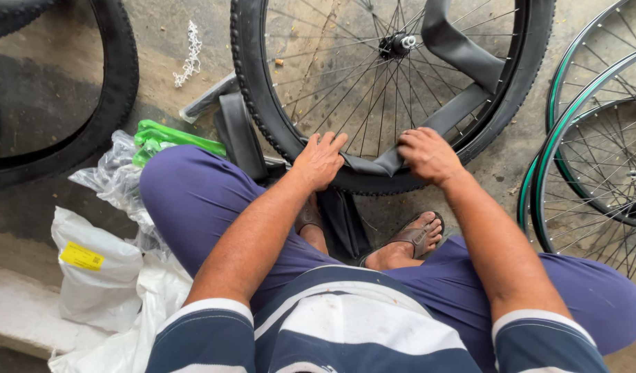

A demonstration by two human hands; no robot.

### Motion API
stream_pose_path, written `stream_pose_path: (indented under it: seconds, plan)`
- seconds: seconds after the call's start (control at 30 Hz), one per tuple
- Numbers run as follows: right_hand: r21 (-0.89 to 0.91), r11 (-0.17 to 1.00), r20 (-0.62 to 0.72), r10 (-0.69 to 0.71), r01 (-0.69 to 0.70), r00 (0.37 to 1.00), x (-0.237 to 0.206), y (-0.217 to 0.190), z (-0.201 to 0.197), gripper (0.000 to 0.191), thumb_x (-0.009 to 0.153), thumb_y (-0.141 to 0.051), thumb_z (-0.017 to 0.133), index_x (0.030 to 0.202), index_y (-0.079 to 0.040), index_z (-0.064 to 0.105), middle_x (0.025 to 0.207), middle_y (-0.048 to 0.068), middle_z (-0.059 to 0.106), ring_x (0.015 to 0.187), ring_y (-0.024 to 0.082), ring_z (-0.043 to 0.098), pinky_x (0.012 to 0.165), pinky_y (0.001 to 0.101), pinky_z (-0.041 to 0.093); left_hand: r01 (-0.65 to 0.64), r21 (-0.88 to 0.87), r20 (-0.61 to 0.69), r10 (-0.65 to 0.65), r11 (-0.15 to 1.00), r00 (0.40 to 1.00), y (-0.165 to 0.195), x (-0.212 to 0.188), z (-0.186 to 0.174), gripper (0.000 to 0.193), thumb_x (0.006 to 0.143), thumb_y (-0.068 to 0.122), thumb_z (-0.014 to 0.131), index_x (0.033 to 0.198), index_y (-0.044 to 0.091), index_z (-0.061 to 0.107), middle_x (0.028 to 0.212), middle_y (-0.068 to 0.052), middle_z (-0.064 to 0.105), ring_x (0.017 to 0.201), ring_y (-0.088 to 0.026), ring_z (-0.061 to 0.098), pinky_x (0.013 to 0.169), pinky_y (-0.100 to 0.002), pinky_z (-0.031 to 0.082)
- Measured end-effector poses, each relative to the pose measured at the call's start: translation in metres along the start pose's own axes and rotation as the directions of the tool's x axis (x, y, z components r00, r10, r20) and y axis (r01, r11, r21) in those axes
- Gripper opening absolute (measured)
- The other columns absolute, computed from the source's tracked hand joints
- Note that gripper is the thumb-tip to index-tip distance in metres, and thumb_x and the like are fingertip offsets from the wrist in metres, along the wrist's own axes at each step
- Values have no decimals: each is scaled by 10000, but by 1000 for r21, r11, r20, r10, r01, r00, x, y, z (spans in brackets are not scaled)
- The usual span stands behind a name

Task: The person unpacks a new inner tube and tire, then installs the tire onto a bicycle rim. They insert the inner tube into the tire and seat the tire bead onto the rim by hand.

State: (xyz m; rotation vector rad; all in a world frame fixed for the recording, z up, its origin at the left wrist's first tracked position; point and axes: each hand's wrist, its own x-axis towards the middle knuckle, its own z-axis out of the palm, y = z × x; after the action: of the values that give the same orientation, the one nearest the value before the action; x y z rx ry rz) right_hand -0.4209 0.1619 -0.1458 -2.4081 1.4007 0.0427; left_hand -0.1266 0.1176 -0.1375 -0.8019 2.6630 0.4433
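Inner tube (373, 164) under right fingers (409, 146); left fingers (325, 141) beside, on tyre (252, 83).

A single head-worn camera looked steeply down from above the seated person's chest, close over the lap and forearms. It faced forward and down toward the concrete floor (48, 83), with the spoked bicycle wheel (394, 90) filling the upper middle of the frame. No second view shared the scene.
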Motion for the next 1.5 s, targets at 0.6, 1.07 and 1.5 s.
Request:
stream_pose_path:
  seconds: [0.6,1.07,1.5]
  plan:
    - [389,913,186,54,-124,981,27,-56,15,270,848,-86,626,1096,-142,717,1052,66,709,1016,299,681,859,422,536,-36,-138,-58,28,990,998,13,0,-5,129,953,189,593,971,155,715,1182,-86,631,1179,-289,575,922,-464,467]
    - [175,969,585,40,-175,810,37,-76,3,512,761,-485,790,1139,-143,743,1051,157,749,1009,357,705,857,473,572,66,440,252,-194,896,948,-63,-1,-68,301,919,295,579,1118,164,762,1167,-130,721,1168,-374,622,1098,-678,225]
    - [94,980,371,130,-177,919,-20,-33,-17,802,596,-444,898,1287,-148,620,1222,111,697,1135,294,658,936,434,545,-73,-74,126,82,995,989,43,15,-43,224,738,276,796,931,170,752,941,-71,777,916,-267,746,763,-454,532]
